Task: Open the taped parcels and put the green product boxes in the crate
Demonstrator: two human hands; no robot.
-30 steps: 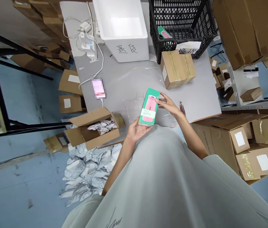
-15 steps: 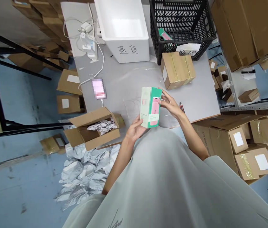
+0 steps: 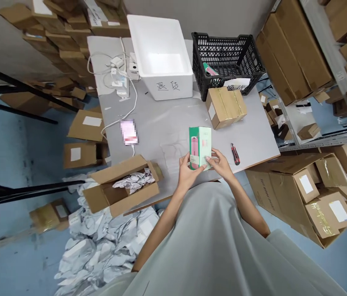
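Note:
Upright between my two hands is a green and white product carton with a pink bottle-shaped item printed on one face. My left hand grips its lower left side, thumb across the front. On the lower right, my right hand is closed around the edge, its thumb also on the front. A red and black box cutter lies on the grey table to the right of my right hand. Behind it sits a taped brown cardboard box.
A white foam bin and a black plastic crate stand at the back. An open cardboard box with crumpled paper is at the table's left front. A phone lies on a cable. Cartons crowd the right.
The carton has been turned, so its printed face now points left and its pale side faces me. Both hands have shifted to its lower part. The box cutter has come fully into view.

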